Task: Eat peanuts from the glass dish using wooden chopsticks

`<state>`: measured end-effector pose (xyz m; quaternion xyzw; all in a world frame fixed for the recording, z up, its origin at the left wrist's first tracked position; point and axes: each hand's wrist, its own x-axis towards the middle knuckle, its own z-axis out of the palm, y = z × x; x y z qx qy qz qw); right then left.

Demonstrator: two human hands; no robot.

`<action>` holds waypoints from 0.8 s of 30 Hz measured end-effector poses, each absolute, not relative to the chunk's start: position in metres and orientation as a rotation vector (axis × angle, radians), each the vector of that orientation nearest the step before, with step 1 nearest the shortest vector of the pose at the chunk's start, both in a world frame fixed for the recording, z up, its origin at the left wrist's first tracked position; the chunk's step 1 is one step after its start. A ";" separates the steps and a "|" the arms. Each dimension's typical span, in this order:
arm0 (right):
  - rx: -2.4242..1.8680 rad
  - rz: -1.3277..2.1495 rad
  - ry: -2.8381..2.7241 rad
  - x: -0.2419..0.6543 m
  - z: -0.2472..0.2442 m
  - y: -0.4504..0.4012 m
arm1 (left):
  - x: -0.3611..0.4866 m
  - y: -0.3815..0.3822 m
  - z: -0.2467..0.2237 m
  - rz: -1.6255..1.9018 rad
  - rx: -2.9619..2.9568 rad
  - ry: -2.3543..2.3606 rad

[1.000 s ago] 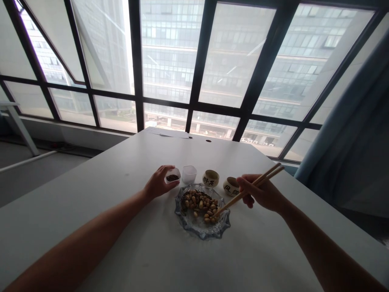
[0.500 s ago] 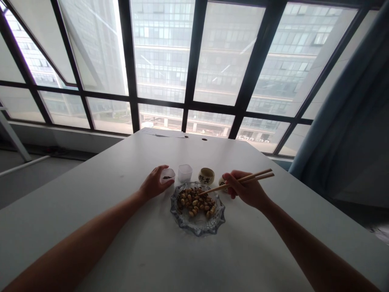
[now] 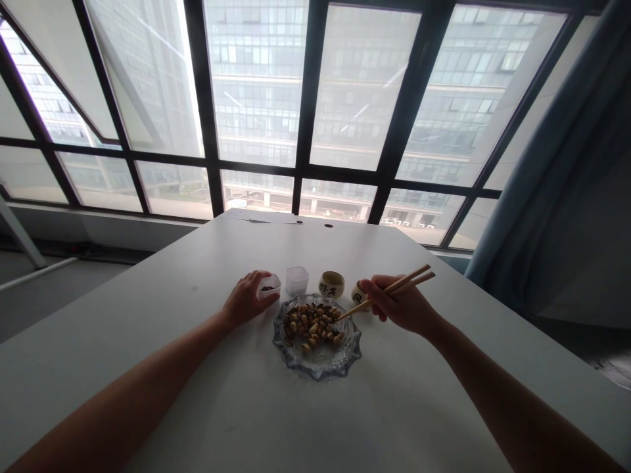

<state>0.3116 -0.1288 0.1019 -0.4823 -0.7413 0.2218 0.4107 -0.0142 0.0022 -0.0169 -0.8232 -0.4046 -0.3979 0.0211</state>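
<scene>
My left hand (image 3: 246,299) is closed around the side of a small clear plastic cup (image 3: 276,286) with some dark bits in the bottom. In my right hand (image 3: 399,303) is a pair of wooden chopsticks (image 3: 414,278), their tips down at the right side of a heap of pistachios (image 3: 313,323) mixed with dark pieces. That heap lies in a scalloped glass bowl (image 3: 318,374) between my hands. Whether the tips pinch anything is too small to tell. Partly behind my right fingers stands a cream cup with black characters (image 3: 357,295).
A second clear plastic cup (image 3: 297,280) and another cream cup with characters (image 3: 331,284) stand behind the bowl. Sheets of paper (image 3: 261,216) lie at the far end of the white table (image 3: 197,394), before tall windows. A blue curtain (image 3: 532,171) hangs at the right.
The chopstick tips have shifted from the middle of the heap to its right side, and the chopsticks are tilted more steeply. My left hand keeps its hold on the plastic cup.
</scene>
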 end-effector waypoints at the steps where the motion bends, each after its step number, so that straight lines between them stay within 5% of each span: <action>1: -1.213 0.564 -1.841 0.311 0.102 -0.129 | -0.014 0.002 -0.017 -1.232 -2.554 -1.258; 12: -1.118 0.901 -1.859 0.288 0.095 -0.137 | -0.014 0.002 -0.016 -1.203 -2.573 -1.296; 24: -1.027 0.607 -2.126 0.297 0.092 -0.133 | -0.014 0.001 -0.016 -1.210 -2.573 -1.296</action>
